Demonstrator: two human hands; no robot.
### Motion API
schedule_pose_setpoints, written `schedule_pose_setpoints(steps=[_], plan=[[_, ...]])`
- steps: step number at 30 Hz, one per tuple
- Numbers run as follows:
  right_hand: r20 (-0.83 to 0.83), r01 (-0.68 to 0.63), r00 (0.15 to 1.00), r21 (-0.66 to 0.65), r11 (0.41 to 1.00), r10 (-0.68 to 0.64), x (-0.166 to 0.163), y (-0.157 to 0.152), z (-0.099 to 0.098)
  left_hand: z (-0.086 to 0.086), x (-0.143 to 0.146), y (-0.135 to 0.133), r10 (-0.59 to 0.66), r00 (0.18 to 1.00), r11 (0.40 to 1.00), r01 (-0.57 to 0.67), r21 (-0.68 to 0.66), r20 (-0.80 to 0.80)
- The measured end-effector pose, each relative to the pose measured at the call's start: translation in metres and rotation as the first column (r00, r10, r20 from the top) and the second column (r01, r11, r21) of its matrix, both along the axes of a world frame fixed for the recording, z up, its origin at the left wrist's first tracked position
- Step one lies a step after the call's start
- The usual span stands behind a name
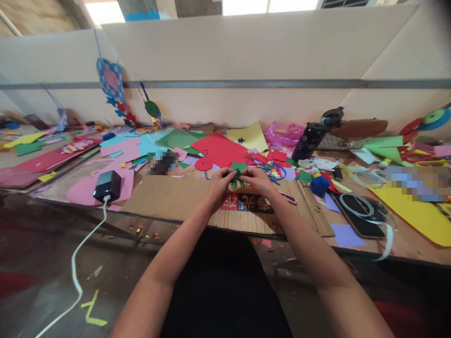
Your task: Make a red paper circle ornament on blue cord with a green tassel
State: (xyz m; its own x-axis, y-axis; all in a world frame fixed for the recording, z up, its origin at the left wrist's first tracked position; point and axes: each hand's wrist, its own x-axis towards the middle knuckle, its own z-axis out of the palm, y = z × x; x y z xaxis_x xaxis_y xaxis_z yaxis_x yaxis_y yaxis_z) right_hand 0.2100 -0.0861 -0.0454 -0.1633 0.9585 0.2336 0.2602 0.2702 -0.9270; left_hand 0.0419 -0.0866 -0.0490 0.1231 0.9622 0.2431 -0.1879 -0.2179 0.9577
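Between my two hands is a small piece of green paper, its lower edge cut into thin strips that hang down like a fringe. My left hand pinches its left side, thumb and forefinger closed. On the other side my right hand grips it the same way. Both hands are over a flat piece of brown cardboard with a printed red and black label. A pink-handled cutter lies on the cardboard beside my right forearm. Behind the hands are a large red sheet and blue cord.
A black power bank with a white cable stands at the left edge. On the right are a dark bottle, a handbag, a phone with tubing on it and a yellow sheet. Coloured paper scraps cover the back.
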Motion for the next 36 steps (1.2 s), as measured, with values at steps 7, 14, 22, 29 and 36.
schedule_pose_setpoints(steps=[7,14,22,29,36], plan=[[-0.084,-0.015,0.996,-0.050,0.999,0.011,0.002,0.004,-0.003,0.000,-0.001,0.002,-0.023,0.997,0.999,0.025,-0.039,0.069],[-0.223,-0.044,0.974,0.004,0.999,0.044,0.000,-0.002,0.007,0.001,-0.001,0.002,0.008,0.999,0.999,-0.006,-0.041,0.049],[-0.069,-0.049,0.996,0.078,0.996,0.054,-0.002,-0.006,0.008,0.001,0.000,0.000,0.018,0.998,0.999,-0.016,-0.040,0.053],[-0.009,0.066,0.998,0.085,0.994,-0.065,0.003,0.000,0.004,-0.001,-0.001,0.004,0.044,0.997,0.999,-0.042,-0.034,0.062],[-0.225,-0.047,0.973,0.040,0.998,0.054,-0.007,-0.003,0.006,-0.005,0.000,0.003,0.003,1.000,1.000,-0.003,0.003,-0.006]])
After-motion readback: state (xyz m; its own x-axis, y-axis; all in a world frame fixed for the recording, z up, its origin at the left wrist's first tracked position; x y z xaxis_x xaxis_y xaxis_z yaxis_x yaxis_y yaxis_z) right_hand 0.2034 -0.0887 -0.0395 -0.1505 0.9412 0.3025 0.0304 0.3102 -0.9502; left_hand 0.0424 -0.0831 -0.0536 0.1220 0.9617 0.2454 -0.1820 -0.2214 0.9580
